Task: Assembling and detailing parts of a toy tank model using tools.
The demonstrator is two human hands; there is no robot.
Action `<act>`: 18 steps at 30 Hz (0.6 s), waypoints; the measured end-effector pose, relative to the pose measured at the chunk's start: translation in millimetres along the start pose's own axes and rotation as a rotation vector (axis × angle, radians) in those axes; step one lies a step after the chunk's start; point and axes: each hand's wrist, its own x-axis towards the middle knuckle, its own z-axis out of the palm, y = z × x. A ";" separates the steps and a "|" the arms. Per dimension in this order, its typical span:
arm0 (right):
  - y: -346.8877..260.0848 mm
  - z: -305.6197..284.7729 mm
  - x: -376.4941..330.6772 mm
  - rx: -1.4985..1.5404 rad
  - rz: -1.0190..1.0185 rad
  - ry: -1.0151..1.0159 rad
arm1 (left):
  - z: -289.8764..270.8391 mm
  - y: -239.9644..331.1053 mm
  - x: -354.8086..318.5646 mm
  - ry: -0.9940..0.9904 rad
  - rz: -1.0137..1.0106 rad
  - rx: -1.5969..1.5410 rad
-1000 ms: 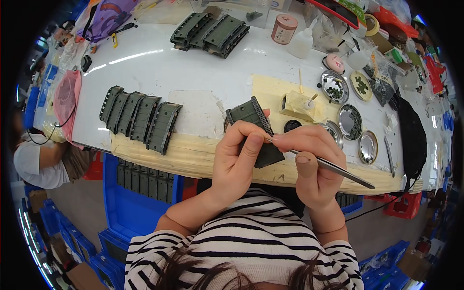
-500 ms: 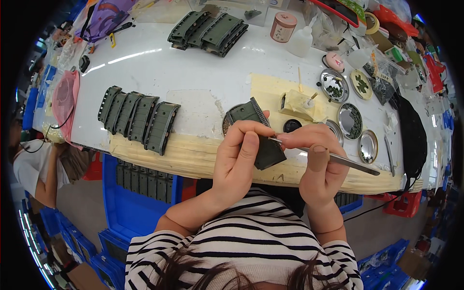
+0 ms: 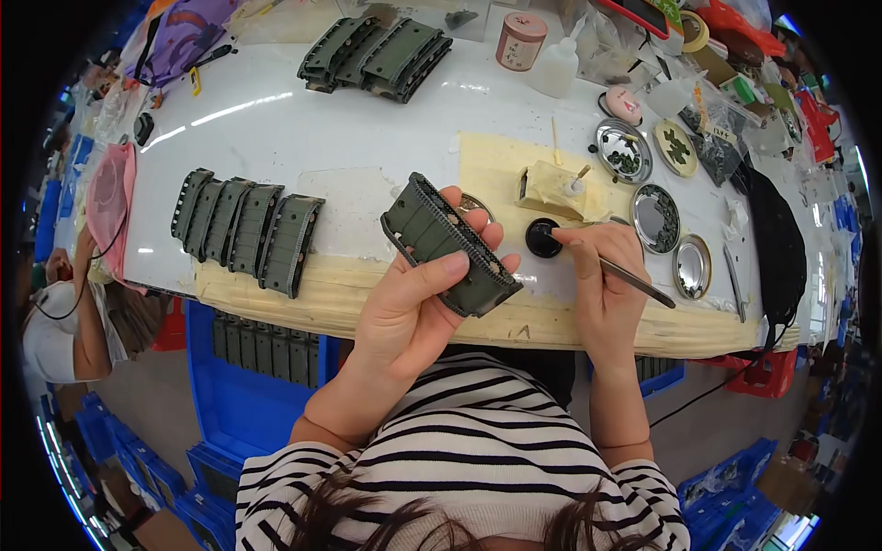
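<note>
My left hand (image 3: pixel 418 294) grips a dark green ribbed model part (image 3: pixel 447 244) and holds it tilted above the table's front edge. My right hand (image 3: pixel 602 285) holds a thin brush (image 3: pixel 614 271) like a pen. The brush tip reaches into a small black pot (image 3: pixel 543 238) on the white table (image 3: pixel 367 138), just right of the green part. A small beige block (image 3: pixel 551 189) with a stick in it sits on yellowish paper behind the pot.
A row of several green parts (image 3: pixel 246 230) lies at the left front, another stack (image 3: pixel 377 53) at the far edge. Round metal dishes (image 3: pixel 654 216) sit to the right, with a pink jar (image 3: pixel 520 40) and white bottle (image 3: pixel 557 66) behind. Blue crates (image 3: pixel 243 386) stand below; another person (image 3: pixel 69 312) is at left.
My right hand has moved the brush off the green part and to the right, into the black pot. My left hand has turned the part so its long side shows.
</note>
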 end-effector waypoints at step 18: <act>2.8 2.7 -1.3 -0.046 -0.034 -0.012 | 5.7 4.1 -5.8 0.188 0.045 0.092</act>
